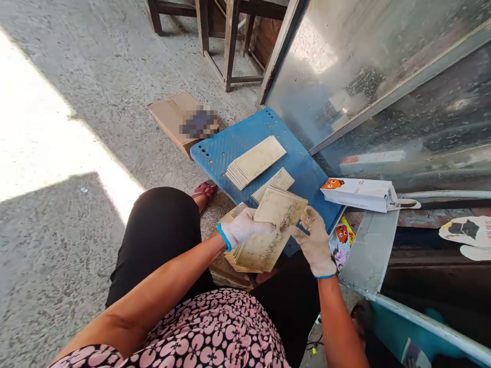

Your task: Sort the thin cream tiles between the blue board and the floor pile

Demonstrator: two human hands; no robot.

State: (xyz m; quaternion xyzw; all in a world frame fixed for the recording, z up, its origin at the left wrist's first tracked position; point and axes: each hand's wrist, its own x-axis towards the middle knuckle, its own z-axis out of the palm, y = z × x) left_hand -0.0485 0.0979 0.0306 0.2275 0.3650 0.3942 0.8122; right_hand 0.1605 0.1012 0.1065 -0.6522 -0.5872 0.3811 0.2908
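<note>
My left hand (243, 227), in a white glove with a blue cuff, grips a stack of thin cream rectangular sheets (274, 217); its thumb lies across the top one. Dark specks cover the right side of that top sheet. At the stack's right edge is my right hand (315, 240), also gloved, its thumb and fingers apart and nothing visibly held. Beyond the stack, a fanned pile of cream sheets (257, 161) and a smaller pile (282, 179) lie on a blue plastic board (241, 138). More sheets (232, 212) show partly behind my left hand.
A cardboard box (172, 115) stands on the concrete floor at the board's far left. To the right are a white printed paper bag (356, 194) and a metal ledge (370, 245). Wooden stools (230, 46) stand at the back, beside a metal-framed panel (326, 66).
</note>
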